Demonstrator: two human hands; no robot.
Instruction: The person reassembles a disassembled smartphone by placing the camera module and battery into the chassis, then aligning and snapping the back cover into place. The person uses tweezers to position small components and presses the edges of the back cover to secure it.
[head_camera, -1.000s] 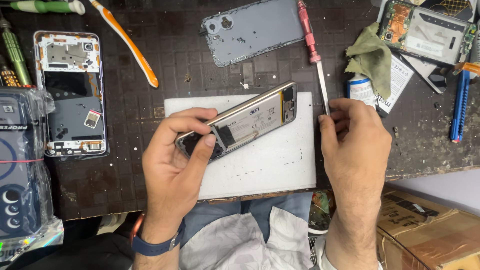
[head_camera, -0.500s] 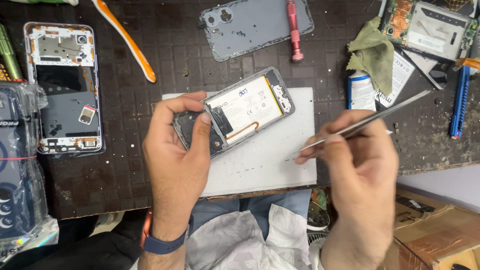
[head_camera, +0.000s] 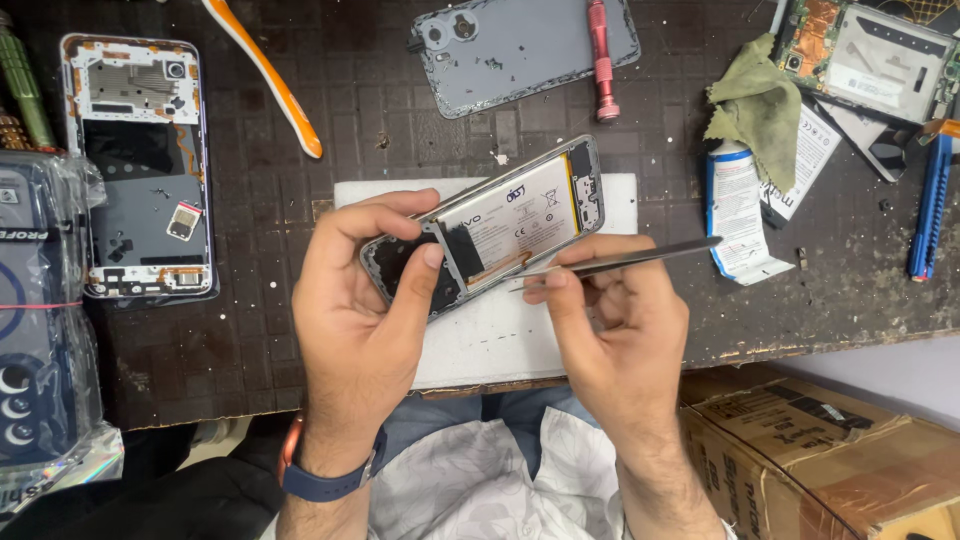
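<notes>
The left hand (head_camera: 365, 300) holds an opened phone (head_camera: 490, 235) with its back removed, raised just above the white mat (head_camera: 470, 340) that lies at the near edge of the desk (head_camera: 300, 340). The fingers wrap the lower end of the phone from behind and the thumb presses on the dark lower part of the interior; the grip is closed firmly on the frame. The long axis of the phone runs diagonally, from the left hand up and away toward the far right, so the camera end points away from the person.

The right hand (head_camera: 615, 330) pinches a pair of metal tweezers (head_camera: 620, 262) between thumb and forefinger, closed on the shaft. The tweezers lie almost level, with the rear end toward the right edge of the desk and the tips toward the left. The tips meet the phone at the lower edge of the white battery (head_camera: 515, 225), beside a thin orange strip; whether they grip anything there cannot be told.

Relation of note: the working point lies between the two hands, just left of the right hand, and the tool crosses the long axis of the phone at a shallow angle.

Nearby, along the far edge: a grey back cover (head_camera: 525, 50) with a red screwdriver (head_camera: 603, 60) on it, an orange pry tool (head_camera: 265, 75), a second stripped phone frame (head_camera: 140, 170) toward the left edge, a green cloth (head_camera: 755, 105) and a white tube (head_camera: 738, 210) toward the right
</notes>
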